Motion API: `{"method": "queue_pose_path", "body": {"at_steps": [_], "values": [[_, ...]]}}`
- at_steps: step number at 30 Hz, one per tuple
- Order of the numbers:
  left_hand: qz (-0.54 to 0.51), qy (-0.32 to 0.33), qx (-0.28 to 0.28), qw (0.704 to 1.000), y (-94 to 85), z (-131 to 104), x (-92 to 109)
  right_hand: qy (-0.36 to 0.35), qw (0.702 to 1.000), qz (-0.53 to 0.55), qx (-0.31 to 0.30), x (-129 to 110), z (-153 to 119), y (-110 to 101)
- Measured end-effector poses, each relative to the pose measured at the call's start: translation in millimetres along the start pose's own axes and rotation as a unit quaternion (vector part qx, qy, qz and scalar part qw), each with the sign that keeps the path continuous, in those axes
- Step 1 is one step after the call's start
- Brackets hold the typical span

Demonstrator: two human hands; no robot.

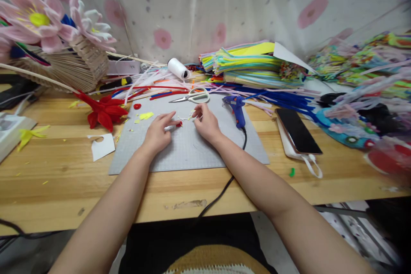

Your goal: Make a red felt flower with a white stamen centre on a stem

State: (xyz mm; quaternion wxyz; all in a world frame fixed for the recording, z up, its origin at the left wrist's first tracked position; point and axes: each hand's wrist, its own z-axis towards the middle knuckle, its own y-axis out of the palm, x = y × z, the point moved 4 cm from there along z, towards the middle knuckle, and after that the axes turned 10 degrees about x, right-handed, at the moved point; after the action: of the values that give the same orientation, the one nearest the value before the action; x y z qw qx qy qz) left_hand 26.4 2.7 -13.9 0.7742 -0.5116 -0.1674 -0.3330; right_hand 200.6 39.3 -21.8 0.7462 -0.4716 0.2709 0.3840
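Note:
My left hand (158, 132) rests low over the grey cutting mat (135, 154) with its fingers stretched and apart. One fingertip is at a small red piece (179, 124) on the mat. Facing it, my right hand (206, 122) has its fingers curled together at a small bunch of thin white strands with yellowish tips (185, 118). The strands reach across toward my left fingertips. Just beyond the hands lie scissors with pale handles (198, 95). A blue glue gun (236, 110) lies on the mat to the right of my right hand.
A red fuzzy flower (104, 111) on a stem lies left of the mat, near yellow scraps (146, 115) and a white card with a hole (102, 147). Pipe cleaner bundles (253, 64) and a thread spool (177, 68) line the back. A phone (298, 130) lies right.

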Motion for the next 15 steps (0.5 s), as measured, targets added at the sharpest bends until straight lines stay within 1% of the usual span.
{"method": "queue_pose_path", "body": {"at_steps": [2, 3, 6, 7, 9, 11, 13, 15], "values": [[-0.007, -0.001, 0.018, 1.000, -3.1, 0, 4, -0.016, 1.000, -0.017, -0.016, 0, 2, 0], [-0.009, -0.009, 0.037, 0.999, -5.2, 1, 5, -0.022, 0.999, -0.022, -0.024, 0, 3, 1], [0.011, -0.063, 0.113, 0.991, -9.4, 2, 10, -0.028, 0.999, -0.028, -0.037, 0, 6, 3], [0.026, -0.084, 0.129, 0.988, -8.4, 2, 11, -0.026, 0.999, -0.028, -0.034, 1, 6, 4], [0.060, -0.118, 0.128, 0.983, -1.7, 3, 14, -0.017, 0.999, -0.029, -0.021, 3, 7, 4], [0.091, -0.135, 0.106, 0.981, 8.1, 5, 17, -0.005, 1.000, -0.030, -0.007, 5, 8, 4], [0.109, -0.138, 0.100, 0.979, 15.9, 7, 21, 0.004, 1.000, -0.030, -0.002, 7, 8, 3], [0.120, -0.133, 0.107, 0.978, 20.2, 9, 23, 0.005, 1.000, -0.027, 0.002, 7, 8, 2]]}}
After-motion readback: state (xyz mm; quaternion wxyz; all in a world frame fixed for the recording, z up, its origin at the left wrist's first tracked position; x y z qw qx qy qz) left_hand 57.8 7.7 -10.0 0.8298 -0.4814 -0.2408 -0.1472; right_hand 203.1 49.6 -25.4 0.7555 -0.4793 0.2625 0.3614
